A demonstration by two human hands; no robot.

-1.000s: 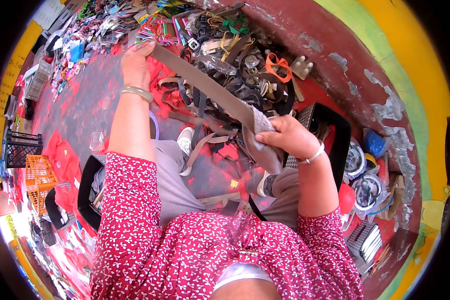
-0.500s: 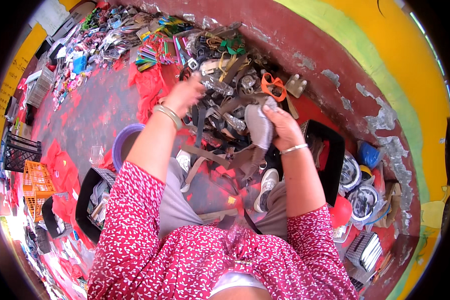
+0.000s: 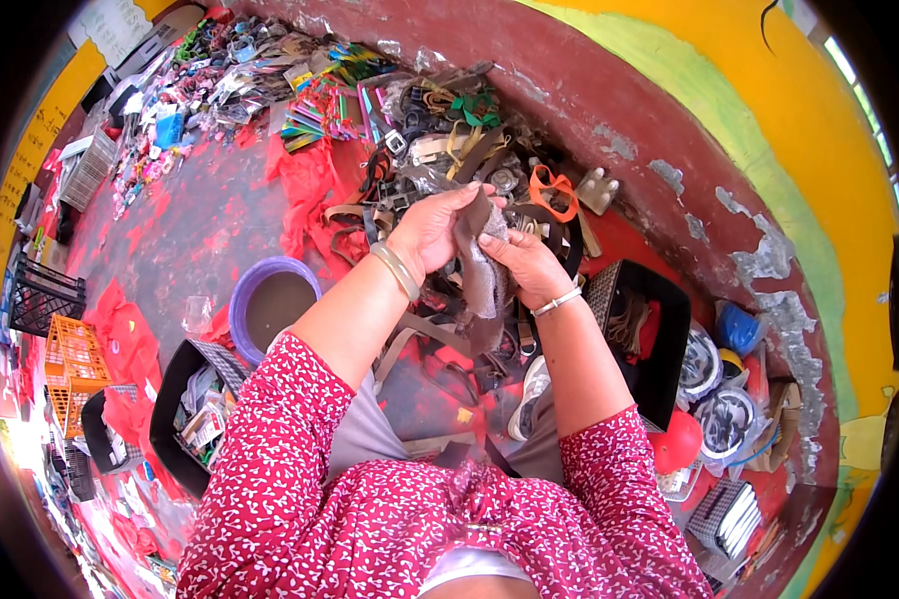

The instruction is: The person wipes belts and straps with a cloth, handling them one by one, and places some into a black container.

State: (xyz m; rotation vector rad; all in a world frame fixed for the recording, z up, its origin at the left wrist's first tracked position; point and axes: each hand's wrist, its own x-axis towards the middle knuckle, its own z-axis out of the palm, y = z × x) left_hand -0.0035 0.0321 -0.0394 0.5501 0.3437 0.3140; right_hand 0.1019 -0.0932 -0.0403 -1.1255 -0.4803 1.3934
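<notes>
A brown strap (image 3: 470, 228), like a belt, is pinched in my left hand (image 3: 432, 232) with its upper end at the fingertips. Thumb and fingers of my right hand (image 3: 529, 270) press a greyish cloth (image 3: 483, 285) against this strap. Both hands are close together in front of me, with the cloth and part of the strap hanging between them. Behind and below them spreads a heap of tangled belts and straps (image 3: 461, 146), some with buckles. An orange looped strap (image 3: 552, 194) lies at the heap's right side.
A purple bucket (image 3: 240, 317) of murky water stands to my left, beyond a black bin (image 3: 166, 424) of packets. At my right is another black bin (image 3: 681, 344). Wrapped round items (image 3: 724, 417) lie near the peeling wall (image 3: 609, 145). An orange crate (image 3: 75, 379) sits far left.
My left hand has come right and down from over the heap and now grips the strap. My right hand has moved left with the cloth, bringing both hands together.
</notes>
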